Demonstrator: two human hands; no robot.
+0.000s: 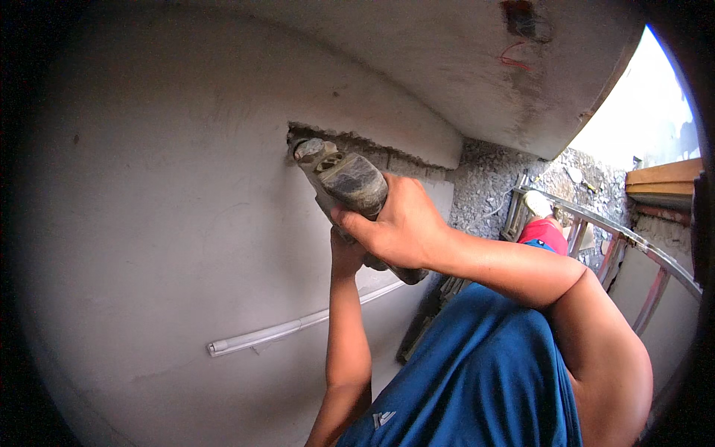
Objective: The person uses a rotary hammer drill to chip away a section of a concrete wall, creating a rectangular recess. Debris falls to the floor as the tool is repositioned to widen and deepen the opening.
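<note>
Both my hands hold a dusty, dark hand-held power tool [356,182], whose exact kind I cannot make out. Its front end is up against the rough-edged groove [357,139] broken into the grey wall [179,164]. My right hand [406,223] wraps over the rear of the tool body, thumb along its near side. Underneath, my left hand [345,255] grips it from below, its fingers mostly hidden by the tool. Where the tool meets the wall, the tip is out of sight inside the groove.
A white tube light [305,322] is fixed along the wall below. Right of me stand metal rails with rungs [596,217], beside a white shoe [537,203] and red clothing [545,235]. Rubble [488,182] covers the ground; red wires [514,56] protrude from another wall surface.
</note>
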